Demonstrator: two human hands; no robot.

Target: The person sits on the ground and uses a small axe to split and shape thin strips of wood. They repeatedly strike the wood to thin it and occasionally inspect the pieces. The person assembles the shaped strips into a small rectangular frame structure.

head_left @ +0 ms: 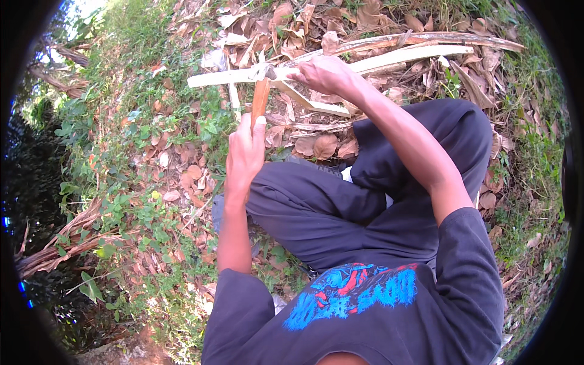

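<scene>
My left hand (pixel 245 149) is closed around the orange-brown wooden handle of a hammer (pixel 261 97), thumb lying along it. The hammer's greyish head meets a pale wooden strip (pixel 213 79) lying crosswise in front of me. Farther right along that strip, my right hand (pixel 326 74) is closed with its fingertips pinching the wood near the hammer head. A thinner pale strip (pixel 234 97) crosses under the long one on the left. Another pale piece (pixel 313 104) slants away below my right hand. Whether a small nail sits at the hammer head, I cannot make out.
A long pale strip (pixel 413 56) and a rough bark-edged piece (pixel 438 38) extend to the right. Dry brown leaves (pixel 325 146) and green weeds (pixel 128 152) cover the ground. My bent legs (pixel 328 204) are close below my hands. Dry stalks (pixel 67 240) lie far left.
</scene>
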